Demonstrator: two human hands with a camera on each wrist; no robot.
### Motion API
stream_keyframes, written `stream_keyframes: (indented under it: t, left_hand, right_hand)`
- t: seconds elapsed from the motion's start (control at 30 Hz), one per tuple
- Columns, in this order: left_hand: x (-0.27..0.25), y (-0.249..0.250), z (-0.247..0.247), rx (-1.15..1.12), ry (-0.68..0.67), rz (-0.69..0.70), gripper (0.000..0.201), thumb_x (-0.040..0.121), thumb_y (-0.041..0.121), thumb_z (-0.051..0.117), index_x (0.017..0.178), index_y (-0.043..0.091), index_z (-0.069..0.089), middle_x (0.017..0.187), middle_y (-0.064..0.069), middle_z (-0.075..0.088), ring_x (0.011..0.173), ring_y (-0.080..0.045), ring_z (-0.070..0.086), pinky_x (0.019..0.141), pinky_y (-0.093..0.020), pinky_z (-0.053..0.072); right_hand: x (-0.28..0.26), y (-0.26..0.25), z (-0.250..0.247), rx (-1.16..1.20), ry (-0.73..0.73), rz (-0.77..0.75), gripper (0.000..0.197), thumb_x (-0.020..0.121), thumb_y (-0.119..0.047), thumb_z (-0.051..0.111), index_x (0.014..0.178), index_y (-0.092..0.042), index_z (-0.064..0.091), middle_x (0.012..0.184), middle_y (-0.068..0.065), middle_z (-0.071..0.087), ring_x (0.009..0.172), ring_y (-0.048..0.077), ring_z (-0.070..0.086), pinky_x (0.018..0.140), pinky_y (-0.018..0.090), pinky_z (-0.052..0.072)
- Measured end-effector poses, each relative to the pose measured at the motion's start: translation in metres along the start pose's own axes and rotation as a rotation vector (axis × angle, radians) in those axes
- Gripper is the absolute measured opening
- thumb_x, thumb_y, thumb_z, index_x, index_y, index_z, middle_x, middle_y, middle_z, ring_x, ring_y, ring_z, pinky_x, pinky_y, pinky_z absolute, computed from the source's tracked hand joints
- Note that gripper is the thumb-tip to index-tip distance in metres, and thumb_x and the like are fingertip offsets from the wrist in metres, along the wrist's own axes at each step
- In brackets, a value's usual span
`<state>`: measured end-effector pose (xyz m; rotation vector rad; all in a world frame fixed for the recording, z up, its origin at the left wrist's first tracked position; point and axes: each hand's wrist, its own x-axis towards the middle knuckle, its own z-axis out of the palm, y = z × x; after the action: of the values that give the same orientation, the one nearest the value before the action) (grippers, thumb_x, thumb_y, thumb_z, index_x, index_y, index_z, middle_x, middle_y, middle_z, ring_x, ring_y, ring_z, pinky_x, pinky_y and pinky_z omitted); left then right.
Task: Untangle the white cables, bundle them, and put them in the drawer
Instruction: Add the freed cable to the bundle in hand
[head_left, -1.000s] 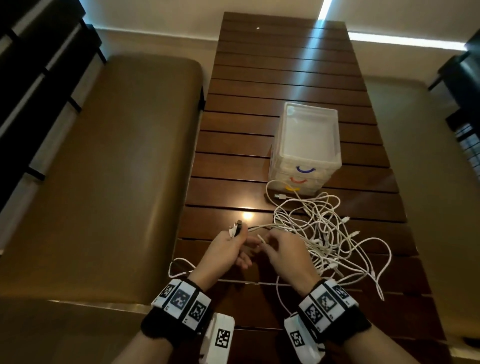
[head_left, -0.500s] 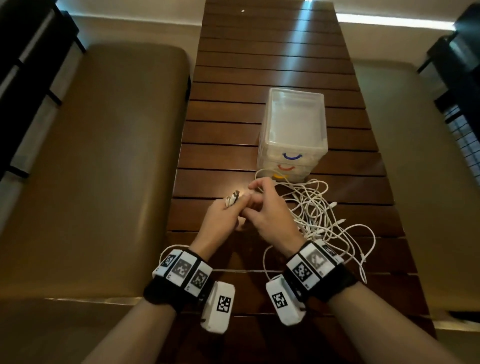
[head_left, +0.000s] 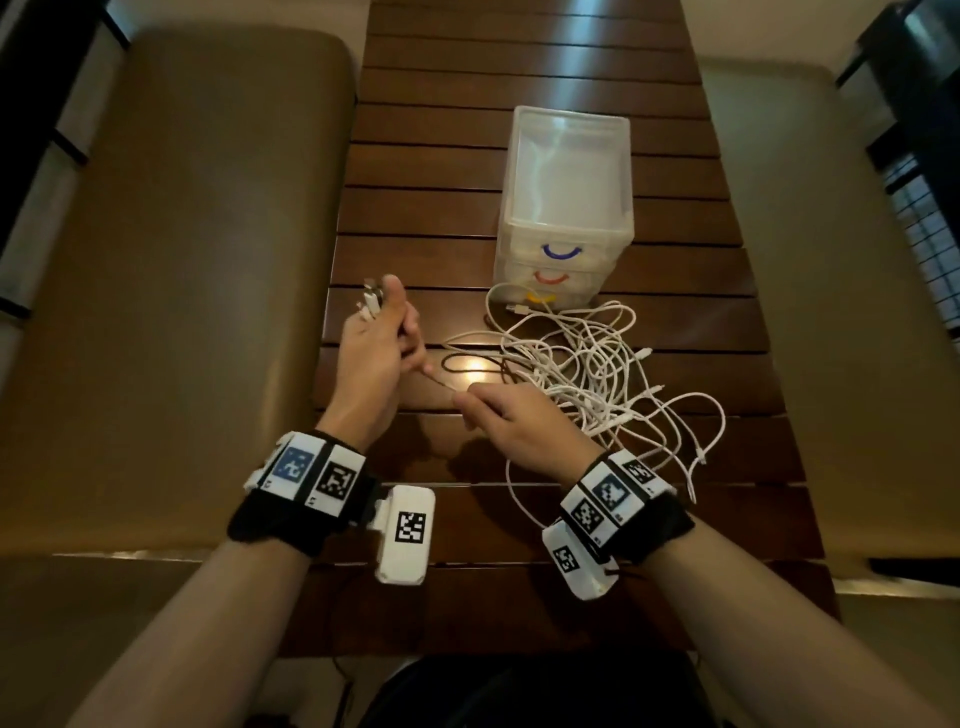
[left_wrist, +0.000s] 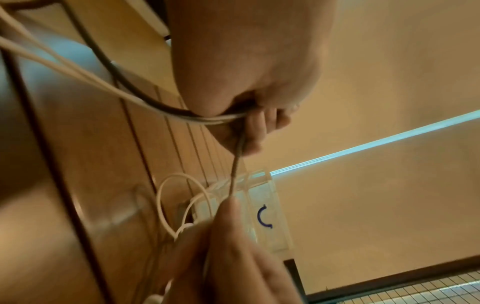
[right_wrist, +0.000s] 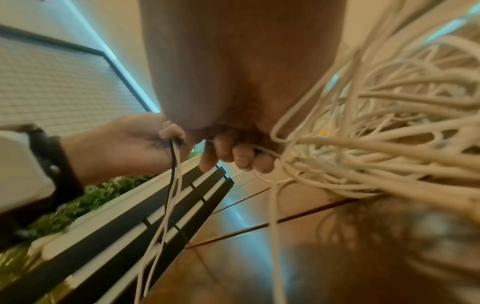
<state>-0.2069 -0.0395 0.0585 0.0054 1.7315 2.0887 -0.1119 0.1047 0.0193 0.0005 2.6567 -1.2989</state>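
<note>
Head view: left hand (head_left: 376, 353) fisted round gathered plug ends, right hand (head_left: 511, 421) pinching one strand taut from tangled white cables (head_left: 597, 374), likely to free it.

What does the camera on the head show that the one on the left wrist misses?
Only the head view shows the whole tangled pile of white cables, the plug ends sticking up from the left hand, and the red and yellow handles on the drawer unit. Only the left wrist view shows a dark cable gripped with white ones. Both show the right hand pinching a strand, and the blue handle.
</note>
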Motion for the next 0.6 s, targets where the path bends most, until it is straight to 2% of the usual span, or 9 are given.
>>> stream_keyframes:
  t: [0.07,0.13,0.23,0.3,0.37,0.43,0.47,0.53,0.6]
  left_hand:
    - [0.003,0.016,-0.008,-0.099,0.096,0.036,0.048,0.104,0.046,0.038,0.065,0.018,0.045,0.054,0.005,0.034,0.043,-0.008,0.029,0.041,-0.021,0.029]
    - [0.009,0.038,-0.019,-0.200,0.176,0.082,0.049,0.104,0.046,0.038,0.063,0.019,0.044,0.052,0.007,0.034,0.040,-0.006,0.025,0.038,-0.020,0.021]
    - [0.008,0.054,-0.028,-0.084,0.125,0.123,0.049,0.104,0.044,0.042,0.061,0.020,0.050,0.048,0.008,0.032,0.039,-0.006,0.025,0.040,-0.022,0.018]
    - [-0.002,0.049,-0.022,0.131,0.077,0.187,0.044,0.102,0.038,0.050,0.063,0.020,0.059,0.046,0.008,0.037,0.038,-0.006,0.030,0.040,-0.020,0.023]
    - [-0.011,0.037,-0.009,0.385,0.000,0.258,0.030,0.098,0.031,0.059,0.076,0.015,0.073,0.049,0.010,0.051,0.042,-0.002,0.044,0.045,-0.015,0.034]
    - [-0.019,0.020,0.001,0.518,-0.084,0.229,0.024,0.093,0.032,0.064,0.094,0.012,0.077,0.070,0.011,0.071,0.066,0.003,0.064,0.061,-0.011,0.045]
    - [-0.022,0.010,0.006,0.545,-0.128,0.195,0.024,0.092,0.034,0.065,0.100,0.015,0.077,0.083,0.009,0.075,0.077,0.002,0.067,0.068,-0.013,0.048]
    - [-0.028,-0.008,0.012,0.631,-0.216,0.152,0.020,0.094,0.031,0.065,0.109,0.023,0.075,0.098,0.008,0.075,0.089,0.002,0.067,0.078,-0.019,0.052]
    - [-0.033,-0.023,0.018,0.821,-0.252,0.158,0.021,0.096,0.030,0.061,0.113,0.031,0.073,0.101,0.009,0.075,0.094,-0.003,0.068,0.083,-0.028,0.054]
  right_hand:
    - [-0.006,0.007,-0.006,-0.080,-0.072,0.004,0.039,0.104,-0.039,0.041,0.080,-0.015,0.061,0.072,0.001,0.062,0.069,0.015,0.058,0.067,0.030,0.043]
    - [-0.011,0.015,-0.015,-0.132,-0.100,0.055,0.037,0.104,-0.040,0.039,0.082,-0.019,0.059,0.075,0.000,0.063,0.071,0.014,0.059,0.067,0.031,0.044]
    - [-0.015,0.025,-0.026,-0.162,-0.056,0.114,0.036,0.104,-0.038,0.041,0.080,-0.019,0.061,0.073,-0.003,0.063,0.070,0.011,0.059,0.062,0.024,0.038]
    - [-0.015,0.021,-0.028,-0.180,-0.036,0.114,0.037,0.104,-0.037,0.043,0.078,-0.018,0.062,0.071,-0.007,0.062,0.069,0.009,0.058,0.059,0.019,0.034]
    - [-0.015,0.016,-0.027,-0.198,-0.019,0.096,0.037,0.103,-0.038,0.044,0.079,-0.017,0.064,0.072,-0.006,0.063,0.070,0.008,0.058,0.061,0.019,0.037]
    - [-0.017,0.012,-0.023,-0.191,0.005,0.079,0.036,0.103,-0.037,0.045,0.080,-0.017,0.064,0.074,-0.005,0.064,0.070,0.008,0.058,0.064,0.024,0.041]
    - [-0.019,0.011,-0.021,-0.164,0.032,0.072,0.034,0.103,-0.036,0.045,0.079,-0.018,0.063,0.073,-0.006,0.063,0.068,0.008,0.058,0.064,0.026,0.043]
    - [-0.022,0.006,-0.018,-0.066,0.101,0.068,0.029,0.103,-0.034,0.046,0.082,-0.022,0.064,0.073,-0.004,0.065,0.067,0.011,0.060,0.066,0.032,0.049]
    - [-0.025,0.004,-0.018,-0.037,0.168,0.057,0.028,0.102,-0.034,0.044,0.095,-0.021,0.069,0.081,-0.002,0.070,0.074,0.013,0.063,0.070,0.034,0.051]
